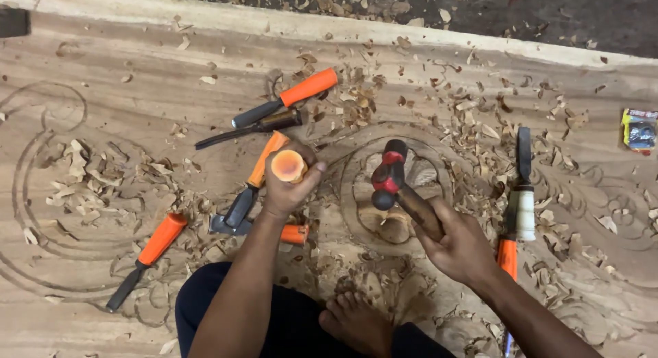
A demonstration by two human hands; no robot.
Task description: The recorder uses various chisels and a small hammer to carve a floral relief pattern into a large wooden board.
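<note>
My left hand (286, 185) grips an orange-handled chisel (288, 165) held upright, its butt end facing the camera, its blade hidden below the hand. My right hand (458, 245) holds a hammer by its wooden handle; the red and black hammer head (388, 174) hovers just right of the chisel's butt. Both are over a round carved motif (397, 193) in a large wooden panel (137, 77) with scroll outlines cut into it. My bare foot (353, 320) and knee rest on the panel below.
Several orange-handled chisels lie on the panel: one at upper middle (288, 97), a dark-handled one (250, 127) under it, one by my left wrist (253, 183), one at lower left (147, 252). A white-handled tool (524, 193) lies right. Wood chips (103, 180) are scattered about. A small packet (639, 130) sits far right.
</note>
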